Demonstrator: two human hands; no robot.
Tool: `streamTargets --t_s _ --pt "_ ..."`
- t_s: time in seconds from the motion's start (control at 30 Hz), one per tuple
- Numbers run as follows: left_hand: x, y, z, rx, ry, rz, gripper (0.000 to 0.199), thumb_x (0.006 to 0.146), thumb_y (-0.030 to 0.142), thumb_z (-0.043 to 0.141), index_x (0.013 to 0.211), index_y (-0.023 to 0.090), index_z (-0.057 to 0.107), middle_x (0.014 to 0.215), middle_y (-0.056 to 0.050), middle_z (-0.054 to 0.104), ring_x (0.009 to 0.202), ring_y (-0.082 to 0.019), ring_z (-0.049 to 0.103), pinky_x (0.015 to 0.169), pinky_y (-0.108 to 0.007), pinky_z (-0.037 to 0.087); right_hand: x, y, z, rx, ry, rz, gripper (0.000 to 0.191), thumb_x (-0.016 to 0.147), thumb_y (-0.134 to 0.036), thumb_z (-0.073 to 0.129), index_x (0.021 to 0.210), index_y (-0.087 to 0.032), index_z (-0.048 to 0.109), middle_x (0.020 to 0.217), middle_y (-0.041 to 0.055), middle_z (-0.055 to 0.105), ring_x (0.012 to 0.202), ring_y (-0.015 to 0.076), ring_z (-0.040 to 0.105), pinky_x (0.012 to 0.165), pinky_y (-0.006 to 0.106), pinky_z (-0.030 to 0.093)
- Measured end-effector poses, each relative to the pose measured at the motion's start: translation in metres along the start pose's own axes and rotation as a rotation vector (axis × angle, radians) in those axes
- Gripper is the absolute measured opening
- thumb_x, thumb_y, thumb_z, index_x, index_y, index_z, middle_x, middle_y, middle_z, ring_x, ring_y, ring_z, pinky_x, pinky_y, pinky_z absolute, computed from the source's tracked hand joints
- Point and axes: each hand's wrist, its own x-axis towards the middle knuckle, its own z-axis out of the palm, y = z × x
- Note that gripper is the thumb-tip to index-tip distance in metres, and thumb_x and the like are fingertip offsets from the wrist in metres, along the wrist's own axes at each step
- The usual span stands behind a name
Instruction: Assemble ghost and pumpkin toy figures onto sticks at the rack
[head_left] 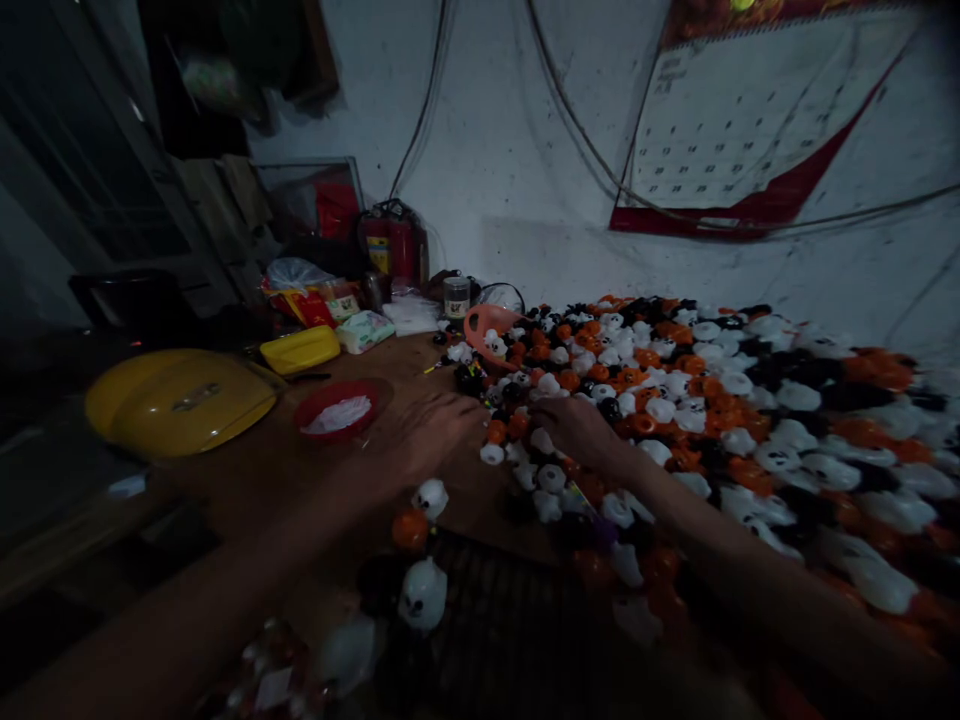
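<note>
Most of the small orange, white and black plastic figures (675, 385) sit loose, heaped right on the brown wooden counter (405, 368); few lie apart near its front edge, so probably early going. Left hand (444, 420) and right hand (574, 425) meet the heap's near-left edge, fingers too dark and blurred to tell spread from pinching. Near foreground's murky, forearms cut off.

2 bare forearms (247, 565), tapering towards bare left hand (439, 427) and bare right hand (576, 428)
</note>
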Motion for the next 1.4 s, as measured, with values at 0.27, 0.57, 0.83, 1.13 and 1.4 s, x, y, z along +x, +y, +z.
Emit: streamTargets --t_s 0.27,0.57,0.83,1.13,1.4 --pt "0.067 -0.053 0.072 -0.012 -0.195 0.294 0.037 0.084 0.012 0.050 0.117 0.028 0.057 0.110 -0.007 0.060 0.098 -0.020 0.056 0.085 -0.032 0.042 0.086 0.025 0.031 -0.034 -0.208 -0.268 0.014 0.076 -0.007 0.060 0.077 -0.017 0.071 0.087 0.0072 0.072 0.084 0.0189 0.065 0.070 0.024 0.042" --pt "0.057 -0.051 0.081 -0.236 -0.132 0.009 0.032 0.085 0.024 0.048 0.116 0.018 0.046 0.103 -0.007 0.060 0.087 -0.019 0.061 0.075 -0.028 0.046 0.093 0.037 0.063 0.112 -0.232 -0.327 0.013 0.075 -0.004 0.061 0.078 -0.013 0.070 0.079 0.0068 0.070 0.072 0.0145 0.063 0.067 0.023 0.043" --pt "0.024 -0.016 -0.009 -0.640 -0.054 -0.236 0.051 0.087 0.038 0.048 0.133 0.016 0.043 0.110 -0.002 0.063 0.091 -0.015 0.064 0.072 -0.023 0.050 0.026 -0.015 0.011 0.425 -0.107 -0.150 0.018 0.076 -0.030 0.068 0.071 -0.012 0.068 0.058 -0.0047 0.058 0.055 0.0066 0.052 0.057 0.020 0.033" --pt "-0.078 0.091 -0.041 -0.327 0.163 -0.464 0.028 0.090 0.034 0.046 0.114 0.020 0.050 0.124 -0.008 0.057 0.118 -0.025 0.053 0.103 -0.043 0.042 -0.091 -0.107 0.045 0.822 -0.128 0.128 0.013 0.084 -0.017 0.055 0.087 -0.015 0.068 0.081 0.0032 0.069 0.071 0.0156 0.062 0.066 0.027 0.047" --pt "-0.109 0.118 -0.006 -0.405 0.089 -0.570 0.031 0.093 0.026 0.037 0.122 0.018 0.046 0.151 -0.011 0.031 0.138 -0.022 0.033 0.110 -0.043 0.036 -0.108 -0.126 0.073 1.186 -0.111 0.169 0.017 0.083 -0.027 0.058 0.083 -0.014 0.069 0.076 0.0001 0.067 0.073 0.0154 0.061 0.067 0.024 0.046"
